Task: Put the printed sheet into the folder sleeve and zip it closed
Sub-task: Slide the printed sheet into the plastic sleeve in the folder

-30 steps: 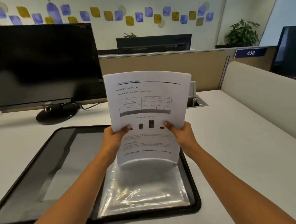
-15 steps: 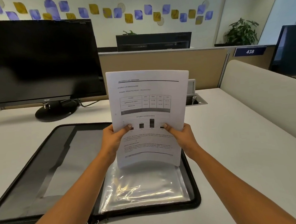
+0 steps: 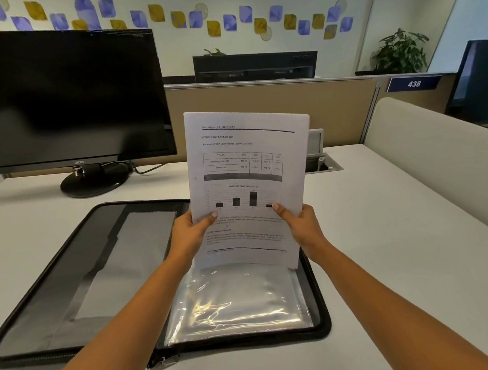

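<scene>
Left hand [image 3: 192, 231] and right hand [image 3: 303, 224] each pinch the printed sheet [image 3: 247, 167], upright above the open zip folder's [image 3: 70, 283] clear sleeve [image 3: 239, 303].

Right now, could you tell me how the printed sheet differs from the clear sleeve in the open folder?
The printed sheet is opaque white paper with text, a table and a bar chart; the clear sleeve is glossy, see-through plastic with glare. The sheet stands nearly upright, gripped by the left hand and right hand; the sleeve lies flat on the folder's right half. Both look roughly page-sized.
</scene>
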`<state>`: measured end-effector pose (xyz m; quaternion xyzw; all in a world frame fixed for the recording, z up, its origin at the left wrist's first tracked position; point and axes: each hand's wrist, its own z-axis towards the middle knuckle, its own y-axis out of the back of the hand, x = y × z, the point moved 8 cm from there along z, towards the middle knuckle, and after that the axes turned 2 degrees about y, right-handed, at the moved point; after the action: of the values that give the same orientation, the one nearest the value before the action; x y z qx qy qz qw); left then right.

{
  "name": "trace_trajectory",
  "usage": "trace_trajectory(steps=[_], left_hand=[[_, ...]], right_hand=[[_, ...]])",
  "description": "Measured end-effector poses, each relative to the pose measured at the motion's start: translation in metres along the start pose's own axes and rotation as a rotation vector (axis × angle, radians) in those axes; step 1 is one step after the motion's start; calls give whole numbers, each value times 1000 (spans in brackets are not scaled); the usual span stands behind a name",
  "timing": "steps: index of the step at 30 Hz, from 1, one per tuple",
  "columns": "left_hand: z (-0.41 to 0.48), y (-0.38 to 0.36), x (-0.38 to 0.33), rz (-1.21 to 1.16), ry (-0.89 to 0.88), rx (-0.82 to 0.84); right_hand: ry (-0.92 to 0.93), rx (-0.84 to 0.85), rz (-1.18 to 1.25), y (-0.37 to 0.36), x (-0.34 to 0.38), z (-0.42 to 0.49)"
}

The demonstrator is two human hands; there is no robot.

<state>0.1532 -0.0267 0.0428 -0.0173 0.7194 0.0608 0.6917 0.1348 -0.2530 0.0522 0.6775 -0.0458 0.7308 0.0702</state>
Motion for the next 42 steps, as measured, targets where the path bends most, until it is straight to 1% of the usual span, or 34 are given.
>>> trace_trajectory(steps=[1,3,5,7,9,11,13,19,24,31,35,38,42], left_hand=[[-1,1,7,56,-4,0],[-2,2,20,240,-26,17],[-2,4,38,510,-25,19],[-2,7,56,833,-7,19],[-4,4,73,1061,7,80],[-8,-2,85,1191,-5,154],[-12,-5,89,1269,-22,175],[-15,-7,88,1347,-50,173],[-28,-7,90,1383,-47,209],[-49,-12,78,1463,-49,193],[-42,-20,53,1560,-151,196],[-9,-20,41,1540,-168,225],[39,-24,44,1375,-169,285]], right_hand=[[3,-20,12,2,1,1],[-1,-65,47,7,2,2],[-7,-108,66,12,1,3],[-3,-142,61,17,1,3],[4,-171,54,22,1,4],[14,-194,41,26,2,4],[17,-219,36,29,2,3],[-6,-264,73,37,-2,4],[-24,-289,106,41,-7,9],[-70,-312,185,40,-14,27],[-75,-315,243,36,-13,48],[-76,-313,238,31,-12,67],[-91,-313,273,20,-18,84]])
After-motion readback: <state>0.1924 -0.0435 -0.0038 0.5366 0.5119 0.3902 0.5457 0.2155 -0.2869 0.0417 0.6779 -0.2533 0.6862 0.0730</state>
